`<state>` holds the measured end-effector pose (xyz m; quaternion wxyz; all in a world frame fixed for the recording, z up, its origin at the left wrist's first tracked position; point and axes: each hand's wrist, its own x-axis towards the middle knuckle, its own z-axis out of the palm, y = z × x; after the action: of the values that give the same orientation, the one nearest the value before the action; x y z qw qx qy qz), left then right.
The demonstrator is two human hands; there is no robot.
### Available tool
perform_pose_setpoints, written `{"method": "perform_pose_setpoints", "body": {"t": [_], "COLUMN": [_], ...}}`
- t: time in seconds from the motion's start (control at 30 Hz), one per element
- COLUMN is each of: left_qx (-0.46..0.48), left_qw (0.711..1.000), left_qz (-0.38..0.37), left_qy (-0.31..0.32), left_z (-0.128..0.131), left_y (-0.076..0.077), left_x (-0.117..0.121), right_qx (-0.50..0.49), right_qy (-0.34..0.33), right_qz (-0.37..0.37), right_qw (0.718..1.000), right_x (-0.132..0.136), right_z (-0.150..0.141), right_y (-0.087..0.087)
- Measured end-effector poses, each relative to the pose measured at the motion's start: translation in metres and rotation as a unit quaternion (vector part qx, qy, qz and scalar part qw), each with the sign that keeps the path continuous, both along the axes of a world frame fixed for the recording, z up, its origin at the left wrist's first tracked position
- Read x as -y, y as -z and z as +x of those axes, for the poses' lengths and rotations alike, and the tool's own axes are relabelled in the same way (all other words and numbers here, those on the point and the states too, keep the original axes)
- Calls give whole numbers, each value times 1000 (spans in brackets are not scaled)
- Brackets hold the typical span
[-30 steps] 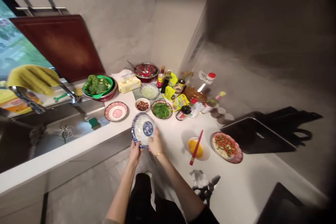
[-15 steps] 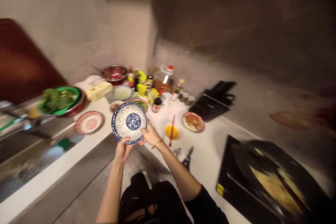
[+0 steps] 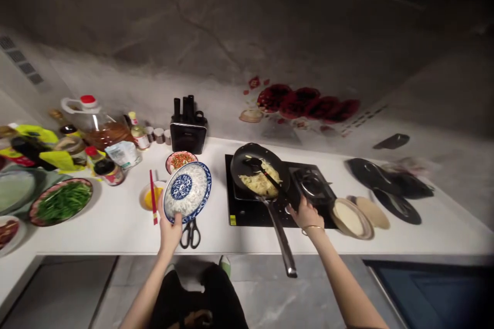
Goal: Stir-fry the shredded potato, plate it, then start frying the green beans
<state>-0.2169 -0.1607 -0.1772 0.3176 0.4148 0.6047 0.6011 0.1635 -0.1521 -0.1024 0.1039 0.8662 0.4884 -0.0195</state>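
Observation:
My left hand [image 3: 170, 231] grips a blue-and-white patterned plate [image 3: 196, 193] by its lower left rim, thumb on the upper face. The plate is tilted above the counter. My right hand [image 3: 307, 214], with a bracelet at the wrist, is closed around the handle end of a black spatula [image 3: 272, 180]; its fingers are partly hidden. The spatula's head rests among pale yellow shredded food [image 3: 257, 184] in a black frying pan [image 3: 284, 164]. That pan sits on the left burner of a black stove [image 3: 235, 213], its long handle pointing toward me.
Left of the plate stand a bowl of beaten egg [image 3: 145, 198] with red chopsticks [image 3: 153, 200] across it and a plate of chopped greens [image 3: 64, 200]. Scissors [image 3: 190, 236] lie near the front edge. A knife block [image 3: 188, 136] stands behind; lids [image 3: 397, 205] lie at right.
The view has swung right from the sink corner to the stove. My right hand has left the plate and moved to the spatula; my left hand alone keeps the plate.

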Motion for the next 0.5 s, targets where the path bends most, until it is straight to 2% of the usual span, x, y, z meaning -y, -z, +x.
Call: {"method": "perform_pose_setpoints", "body": {"t": [0.1,0.17,0.33,0.5], "left_qx": [-24,-71,-230,-257], "left_qw": [999,995,971,955], "left_qz": [-15,-3,45,2], "left_qy": [-42,-65,-54,-147], "left_z": [23,32,57,106], "left_y": [3,7,22,32], "left_x": [8,16,45,74], "right_qx": [-55,-66,-59,-41], "right_qy": [-61,-116,-202,-283], "right_qz": [-10,-10,-8,-37], "right_qw": [997,991,978,958], "right_x": [-5,-10,-34,-59], "right_z": [30,50,98,114], "right_y": [15,16,5,-13]}}
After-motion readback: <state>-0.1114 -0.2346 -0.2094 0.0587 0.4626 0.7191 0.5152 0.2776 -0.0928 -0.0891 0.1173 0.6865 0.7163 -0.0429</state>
